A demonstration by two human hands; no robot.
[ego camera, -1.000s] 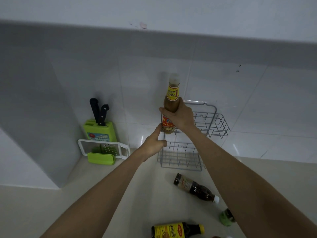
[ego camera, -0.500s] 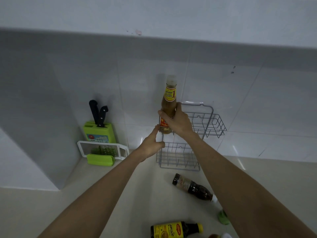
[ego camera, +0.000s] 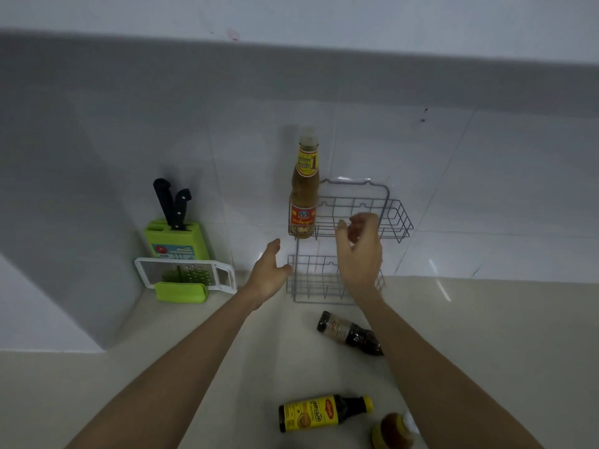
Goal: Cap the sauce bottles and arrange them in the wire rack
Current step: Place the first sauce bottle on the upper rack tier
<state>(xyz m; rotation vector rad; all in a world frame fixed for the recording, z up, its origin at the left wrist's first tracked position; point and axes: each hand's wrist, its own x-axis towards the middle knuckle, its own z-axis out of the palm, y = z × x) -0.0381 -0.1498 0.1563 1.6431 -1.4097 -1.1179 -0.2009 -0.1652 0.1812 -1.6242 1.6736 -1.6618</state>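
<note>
A tall capped bottle of light-brown sauce (ego camera: 304,189) stands upright at the left end of the upper shelf of the two-tier wire rack (ego camera: 393,218) on the tiled wall. My right hand (ego camera: 359,251) hovers open in front of the rack, just right of that bottle, holding nothing. My left hand (ego camera: 269,273) is open beside the lower shelf's left edge. On the counter lie a dark sauce bottle (ego camera: 348,332), a yellow-labelled dark bottle with a yellow cap (ego camera: 321,413), and part of another brown bottle (ego camera: 392,431) at the bottom edge.
A green knife block (ego camera: 176,241) with two black-handled knives stands in the left corner, with a white and green grater (ego camera: 186,278) leaning in front of it. A grey wall section juts out at the far left.
My right hand has let go of the light-brown bottle, which now stands on the upper shelf. The hand has drawn back to the right and opened. My left hand has opened slightly.
</note>
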